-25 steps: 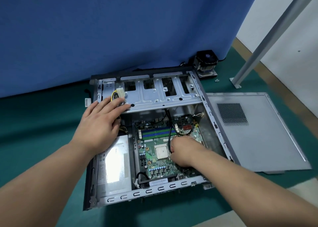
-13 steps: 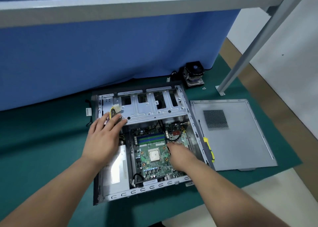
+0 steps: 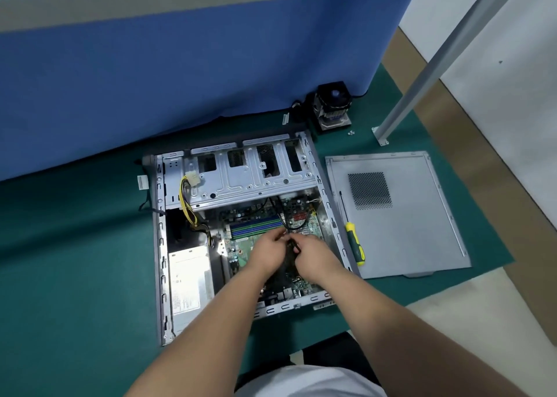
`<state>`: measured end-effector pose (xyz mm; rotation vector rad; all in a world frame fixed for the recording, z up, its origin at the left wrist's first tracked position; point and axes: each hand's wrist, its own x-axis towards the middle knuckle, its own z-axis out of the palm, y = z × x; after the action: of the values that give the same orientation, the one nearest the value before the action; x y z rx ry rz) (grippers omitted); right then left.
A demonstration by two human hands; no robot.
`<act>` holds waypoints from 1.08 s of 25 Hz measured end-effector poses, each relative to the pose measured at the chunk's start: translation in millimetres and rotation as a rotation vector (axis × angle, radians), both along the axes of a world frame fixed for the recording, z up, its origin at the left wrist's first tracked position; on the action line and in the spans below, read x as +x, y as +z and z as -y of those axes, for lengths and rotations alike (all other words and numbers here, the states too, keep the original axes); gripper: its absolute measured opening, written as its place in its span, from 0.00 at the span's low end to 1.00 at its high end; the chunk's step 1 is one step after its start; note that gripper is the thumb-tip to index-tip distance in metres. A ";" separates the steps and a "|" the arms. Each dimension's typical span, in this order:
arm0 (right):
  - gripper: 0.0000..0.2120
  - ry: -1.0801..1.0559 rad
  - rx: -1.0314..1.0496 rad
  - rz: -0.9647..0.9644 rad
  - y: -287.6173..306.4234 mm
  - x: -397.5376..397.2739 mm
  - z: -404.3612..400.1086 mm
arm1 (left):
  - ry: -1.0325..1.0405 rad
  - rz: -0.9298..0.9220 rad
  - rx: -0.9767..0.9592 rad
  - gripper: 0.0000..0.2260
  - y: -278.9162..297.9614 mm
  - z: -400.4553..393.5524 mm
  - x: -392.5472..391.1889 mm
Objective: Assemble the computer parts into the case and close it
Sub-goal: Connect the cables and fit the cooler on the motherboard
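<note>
Hands (image 3: 291, 250) together, pinching black cable (image 3: 278, 213) over motherboard (image 3: 241, 246); labels unreadable.

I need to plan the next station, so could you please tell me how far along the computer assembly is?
Done: the motherboard and power supply sit inside the open case.

In hand: the left hand and right hand meet over the board, pinching a black cable.

Left: the CPU cooler stands outside beyond the case; the side panel lies beside it, the screwdriver on it.
</note>
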<state>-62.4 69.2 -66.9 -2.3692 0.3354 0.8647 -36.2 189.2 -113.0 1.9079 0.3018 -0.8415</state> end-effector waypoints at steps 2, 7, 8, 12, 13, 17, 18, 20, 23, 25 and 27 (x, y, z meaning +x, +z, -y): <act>0.33 0.033 -0.018 -0.012 -1.3 0.1 0.0 | -0.005 -0.028 -0.013 0.19 -4.6 4.1 5.2; 0.34 0.104 -0.091 -0.073 -9.5 3.5 -5.4 | -0.211 0.131 0.159 0.15 -10.5 1.0 13.1; 0.34 0.113 -0.104 -0.081 -10.6 4.1 -5.9 | -0.237 0.168 0.191 0.15 -11.9 -0.8 15.0; 0.30 0.160 -0.169 -0.098 -13.9 4.3 -8.6 | -0.400 0.350 0.324 0.24 -17.6 -8.9 19.7; 0.28 0.179 -0.184 -0.099 -14.4 4.8 -9.1 | -0.489 0.401 0.395 0.25 -18.4 -10.4 21.8; 0.25 0.277 -0.275 -0.087 -12.9 4.8 -7.9 | -0.844 0.480 0.647 0.30 -19.6 -17.3 34.3; 0.25 0.306 -0.304 -0.077 -12.5 4.3 -7.5 | -0.899 0.500 0.687 0.30 -19.8 -19.3 36.5; 0.24 0.367 -0.355 -0.059 -12.1 3.2 -6.5 | -0.984 0.573 0.760 0.29 -19.2 -22.9 38.9; 0.26 0.468 -0.401 -0.067 -13.9 1.1 -5.4 | -1.070 0.646 0.803 0.28 -16.8 -24.4 41.7; 0.30 0.537 -0.424 -0.096 -15.6 -0.4 -4.5 | -1.102 0.655 0.814 0.28 -15.2 -22.6 43.1; 0.30 0.571 -0.439 -0.113 -14.4 -0.3 -4.2 | -1.108 0.645 0.818 0.27 -14.3 -21.6 45.2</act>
<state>-62.6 73.4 -81.3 -2.8899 -0.1424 1.2932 9.1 210.7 -127.3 3.0217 -1.0563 -0.7355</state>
